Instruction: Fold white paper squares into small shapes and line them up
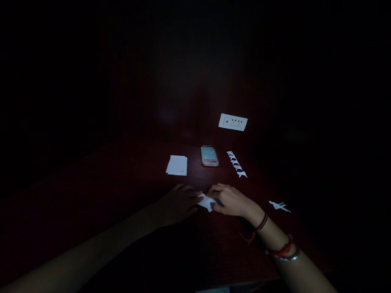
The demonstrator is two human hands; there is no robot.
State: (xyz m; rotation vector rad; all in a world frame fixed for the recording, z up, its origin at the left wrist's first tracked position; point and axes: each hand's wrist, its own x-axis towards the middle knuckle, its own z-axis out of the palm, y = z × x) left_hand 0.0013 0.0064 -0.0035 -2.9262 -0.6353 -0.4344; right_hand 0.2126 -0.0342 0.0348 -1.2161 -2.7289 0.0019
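A small folded piece of white paper (207,203) lies on the dark red table, between my two hands. My left hand (181,203) is at its left edge, thumb and fingers closed on the paper there. From the right, my right hand (227,199) grips the same piece, its bent fingers over the upper right side and the thumb at the lower edge. Part of the paper is hidden under the fingers. Cords and a metal bangle (290,257) circle my right wrist and forearm.
Beyond my hands lie a stack of white paper sheets (177,165) and a phone (209,156) with a lit, blurred screen. Several folded paper pieces (236,163) form a row to the right. Thin paper strips (279,206) lie nearer. A socket panel (233,122) is behind.
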